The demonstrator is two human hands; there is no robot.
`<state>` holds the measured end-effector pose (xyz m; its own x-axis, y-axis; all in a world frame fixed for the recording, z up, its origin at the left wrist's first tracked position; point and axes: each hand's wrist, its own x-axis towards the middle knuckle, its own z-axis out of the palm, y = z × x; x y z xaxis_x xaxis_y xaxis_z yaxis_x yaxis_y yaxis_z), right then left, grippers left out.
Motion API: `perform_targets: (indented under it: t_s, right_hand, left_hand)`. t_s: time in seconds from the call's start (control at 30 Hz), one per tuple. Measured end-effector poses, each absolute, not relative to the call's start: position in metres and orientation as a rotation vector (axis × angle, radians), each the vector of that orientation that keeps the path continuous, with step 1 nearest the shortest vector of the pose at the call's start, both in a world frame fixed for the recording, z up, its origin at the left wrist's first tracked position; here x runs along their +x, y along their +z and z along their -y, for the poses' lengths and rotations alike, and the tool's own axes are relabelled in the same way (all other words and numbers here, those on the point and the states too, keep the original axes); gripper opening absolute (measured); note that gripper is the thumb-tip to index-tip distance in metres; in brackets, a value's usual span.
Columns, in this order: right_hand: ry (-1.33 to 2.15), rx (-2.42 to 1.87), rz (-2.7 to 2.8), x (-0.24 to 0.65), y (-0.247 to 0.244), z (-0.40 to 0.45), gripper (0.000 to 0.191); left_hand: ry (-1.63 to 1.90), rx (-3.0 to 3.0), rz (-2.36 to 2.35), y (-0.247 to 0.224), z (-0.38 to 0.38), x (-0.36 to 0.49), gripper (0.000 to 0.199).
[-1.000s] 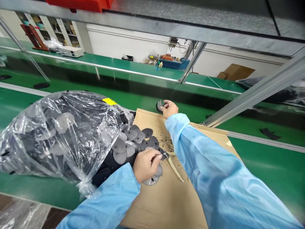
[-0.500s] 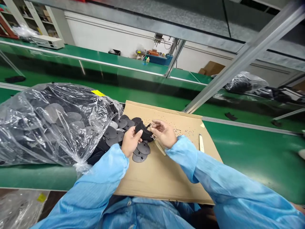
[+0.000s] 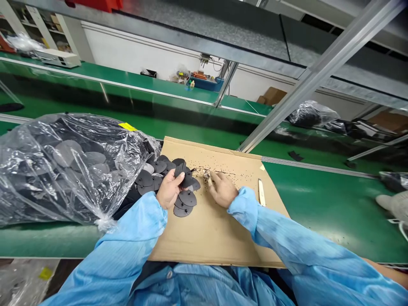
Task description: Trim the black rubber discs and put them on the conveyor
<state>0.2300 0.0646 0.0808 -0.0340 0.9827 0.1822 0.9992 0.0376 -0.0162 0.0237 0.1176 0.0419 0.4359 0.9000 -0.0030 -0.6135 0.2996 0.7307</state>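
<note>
A black curved piece (image 3: 185,178) is pinched between the thumb and fingers of my left hand (image 3: 169,188), above a loose pile of dark oval pieces (image 3: 145,178). To the right, my right hand (image 3: 223,189) is low over the cardboard (image 3: 219,238), its fingers closed around a small cutter-like tool (image 3: 208,175) with a shiny metal head. Most of the tool is hidden under the hand. Tiny black bits lie scattered around its tip. More oval pieces (image 3: 186,198) overlap on the cardboard just below the piece in my left hand.
A large clear bag (image 3: 73,170) of dark pieces lies at the left. A white-handled knife (image 3: 261,192) rests on the cardboard's right side. A metal post (image 3: 287,97) slants up behind. Another person's gloved hand (image 3: 397,206) shows at the right edge.
My right hand has moved down from the held piece to the cardboard, its fingers now around the tool that lay beneath it. The black piece in my left hand has turned. The view has shifted slightly.
</note>
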Motion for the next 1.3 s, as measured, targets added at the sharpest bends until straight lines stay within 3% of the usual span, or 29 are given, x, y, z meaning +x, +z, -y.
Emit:
perform_targets:
  t_s: [0.17, 0.37, 0.6, 1.3]
  right_hand:
    - [-0.051, -1.754, 1.897, 0.231, 0.094, -0.086, 0.043]
    - [-0.077, -1.392, 1.865, 0.21, 0.064, -0.086, 0.04]
    - [-0.295, -1.352, 2.062, 0.207, 0.053, -0.082, 0.03]
    - [-0.298, -1.506, 2.242, 0.208, 0.062, -0.074, 0.027]
  left_hand:
    - [0.991, 0.666, -0.484, 0.047, -0.116, 0.02, 0.05]
    - [1.021, 0.633, -0.479, 0.045, -0.119, 0.02, 0.048]
    - [1.021, 0.658, -0.484, 0.041, -0.121, 0.022, 0.043]
    - [0.993, 0.76, -0.516, 0.044, -0.117, 0.022, 0.044]
